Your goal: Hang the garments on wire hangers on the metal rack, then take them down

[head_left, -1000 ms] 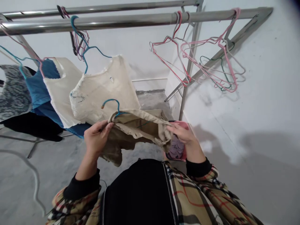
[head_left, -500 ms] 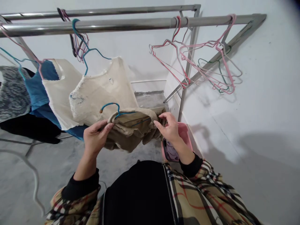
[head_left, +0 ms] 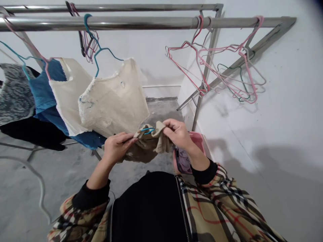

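Between my hands hangs a khaki-brown garment (head_left: 143,153), bunched up at its top edge. A blue hanger (head_left: 148,129) sits inside it; only part of its hook shows above the cloth. My left hand (head_left: 118,145) pinches the garment's left edge between thumb and fingers. On the other side my right hand (head_left: 178,132) grips the right part of the same edge. Just beyond, a cream sleeveless top (head_left: 116,97) hangs from another blue hanger (head_left: 101,48) on the metal rail (head_left: 141,23).
More clothes hang at left, among them a white top (head_left: 69,97) and a blue garment (head_left: 46,90). Several bare pink and red hangers (head_left: 246,57) hang at right. A pink basket (head_left: 199,139) with purple cloth stands on the floor beside the white wall (head_left: 277,111).
My hands have come closer together, gathering the garment's top edge. The blue hook has sunk down into the cloth and shifted right. The view has shifted slightly.
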A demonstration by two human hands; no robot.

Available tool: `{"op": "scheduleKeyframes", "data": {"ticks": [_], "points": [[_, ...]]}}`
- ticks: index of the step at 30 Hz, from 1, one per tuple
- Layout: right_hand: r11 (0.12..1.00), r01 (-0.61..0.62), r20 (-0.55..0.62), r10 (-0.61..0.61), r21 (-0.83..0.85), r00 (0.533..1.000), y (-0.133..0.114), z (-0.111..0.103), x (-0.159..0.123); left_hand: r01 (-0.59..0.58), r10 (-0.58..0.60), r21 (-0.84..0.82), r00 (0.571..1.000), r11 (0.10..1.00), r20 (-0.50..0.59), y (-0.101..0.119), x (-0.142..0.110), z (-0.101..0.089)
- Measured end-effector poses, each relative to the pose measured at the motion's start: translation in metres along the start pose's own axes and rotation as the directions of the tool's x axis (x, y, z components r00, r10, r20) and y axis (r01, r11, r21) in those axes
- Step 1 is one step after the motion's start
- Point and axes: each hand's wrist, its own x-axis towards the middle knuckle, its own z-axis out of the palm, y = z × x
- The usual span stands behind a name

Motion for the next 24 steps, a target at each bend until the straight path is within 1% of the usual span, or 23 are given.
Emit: {"op": "scheduleKeyframes", "data": {"ticks": [1, 2, 3, 5, 6, 8, 9, 11, 13, 14, 18, 20, 22, 24], "points": [[0.999, 0.036, 0.052, -0.035, -0.032, 0.998, -0.002, -0.002, 0.000, 0.006, -0.006, -0.022, 1.000, 1.000, 0.011, -0.001, 0.001, -0.001], [0.993, 0.088, 0.066, -0.082, -0.085, 0.994, -0.003, -0.007, 0.000, 0.021, -0.021, -0.055, 1.000, 0.998, 0.001, -0.002, 0.002, -0.003], [0.978, 0.145, 0.053, -0.139, -0.150, 0.989, -0.002, -0.013, 0.000, 0.046, -0.049, -0.094, 0.999, 0.994, -0.022, -0.004, 0.003, -0.005], [0.925, 0.238, 0.035, -0.239, -0.296, 0.970, 0.003, -0.029, 0.000, 0.106, -0.120, -0.173, 0.990, 0.979, -0.073, -0.009, 0.004, -0.009], [0.892, 0.267, 0.075, -0.258, -0.364, 0.963, 0.006, -0.037, 0.000, 0.133, -0.154, -0.206, 0.984, 0.969, -0.089, -0.012, 0.005, -0.011], [0.843, 0.300, 0.206, -0.229, -0.446, 0.951, 0.015, -0.051, -0.003, 0.170, -0.204, -0.254, 0.973, 0.952, -0.111, -0.016, 0.006, -0.013], [0.834, 0.303, 0.254, -0.203, -0.461, 0.946, 0.018, -0.055, -0.004, 0.182, -0.222, -0.271, 0.967, 0.945, -0.122, -0.018, 0.007, -0.013], [0.839, 0.300, 0.282, -0.183, -0.455, 0.942, 0.024, -0.060, -0.008, 0.206, -0.255, -0.292, 0.956, 0.934, -0.142, -0.019, 0.009, -0.010], [0.835, 0.302, 0.266, -0.195, -0.459, 0.944, 0.024, -0.061, -0.011, 0.227, -0.276, -0.297, 0.951, 0.927, -0.137, -0.019, 0.011, -0.007], [0.818, 0.306, 0.259, -0.200, -0.487, 0.945, 0.023, -0.061, -0.013, 0.235, -0.279, -0.294, 0.953, 0.927, -0.121, -0.019, 0.012, -0.005], [0.680, 0.312, 0.264, -0.178, -0.663, 0.948, 0.011, -0.053, -0.017, 0.222, -0.245, -0.284, 0.968, 0.933, -0.050, -0.016, 0.015, 0.003], [0.647, 0.308, 0.269, -0.162, -0.698, 0.949, 0.007, -0.045, -0.018, 0.186, -0.198, -0.289, 0.980, 0.939, -0.014, -0.012, 0.016, 0.008], [0.663, 0.302, 0.274, -0.151, -0.685, 0.950, 0.007, -0.035, -0.018, 0.136, -0.127, -0.298, 0.991, 0.945, 0.052, -0.006, 0.017, 0.013], [0.713, 0.293, 0.278, -0.143, -0.637, 0.950, 0.008, -0.028, -0.017, 0.093, -0.054, -0.310, 0.990, 0.946, 0.131, 0.001, 0.018, 0.018]]}}
